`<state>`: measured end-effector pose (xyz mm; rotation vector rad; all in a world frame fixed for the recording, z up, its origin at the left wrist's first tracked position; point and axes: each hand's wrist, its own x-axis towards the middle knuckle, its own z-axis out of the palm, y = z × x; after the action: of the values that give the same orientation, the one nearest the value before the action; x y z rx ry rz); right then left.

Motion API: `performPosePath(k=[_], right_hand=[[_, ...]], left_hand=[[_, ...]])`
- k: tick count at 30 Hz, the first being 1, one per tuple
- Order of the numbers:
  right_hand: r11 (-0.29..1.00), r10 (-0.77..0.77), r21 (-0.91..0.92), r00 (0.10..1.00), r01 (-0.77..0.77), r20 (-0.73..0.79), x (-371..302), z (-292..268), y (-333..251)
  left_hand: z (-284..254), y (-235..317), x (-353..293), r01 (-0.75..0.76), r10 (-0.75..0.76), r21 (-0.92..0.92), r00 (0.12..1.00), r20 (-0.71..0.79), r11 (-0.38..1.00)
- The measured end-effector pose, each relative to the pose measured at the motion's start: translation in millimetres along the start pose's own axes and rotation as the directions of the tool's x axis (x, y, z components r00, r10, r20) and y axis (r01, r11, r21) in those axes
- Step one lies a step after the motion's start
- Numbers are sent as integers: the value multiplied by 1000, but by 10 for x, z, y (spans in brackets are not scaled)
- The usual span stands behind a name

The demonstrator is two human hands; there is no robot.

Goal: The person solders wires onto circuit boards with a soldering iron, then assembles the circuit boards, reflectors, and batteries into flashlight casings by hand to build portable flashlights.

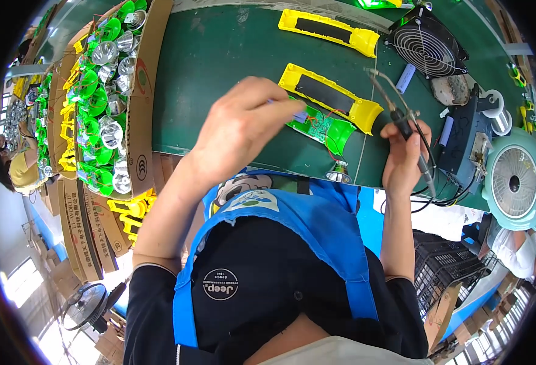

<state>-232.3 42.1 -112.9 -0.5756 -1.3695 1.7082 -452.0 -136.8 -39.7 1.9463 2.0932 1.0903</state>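
My left hand point(240, 125) is closed in a pinch over the left end of a green circuit board point(315, 126). Its fingers grip a purple cylindrical battery cell point(302, 115), partly hidden beneath them. Wires run across the board, whose right end carries a green plastic piece point(339, 136). From there thin wires lead down to a silver reflector cup point(338, 173) at the table's near edge. In my right hand point(403, 159) is a soldering iron point(400, 118), its tip raised toward the far left. Just behind the board lies a yellow casing half point(332, 96) with a dark strip inside.
Another yellow casing half point(329, 31) lies farther back. A cardboard box point(140, 97) of green lamp heads stands at left. To the right are a black fan point(427, 45), loose purple cells point(405, 78), a soldering station point(461, 143), a solder spool point(500, 115) and a mint fan point(514, 181).
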Motion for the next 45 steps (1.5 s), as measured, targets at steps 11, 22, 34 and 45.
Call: performPosePath(k=[11, 22, 34, 45], right_hand=[[907, 417, -155, 883, -390, 217, 226, -197, -337], [842, 496, -374, 830, -389, 254, 336, -55, -427], [905, 368, -346, 861, -246, 350, 306, -184, -292], [948, 306, -146, 935, -282, 181, 314, -261, -287]], left_hand=[[397, -70, 230, -152, 117, 120, 959, 260, 981], [405, -52, 266, -125, 83, 159, 966, 246, 979], [433, -116, 282, -157, 115, 212, 974, 194, 965], [447, -112, 357, -129, 76, 201, 965, 252, 971]])
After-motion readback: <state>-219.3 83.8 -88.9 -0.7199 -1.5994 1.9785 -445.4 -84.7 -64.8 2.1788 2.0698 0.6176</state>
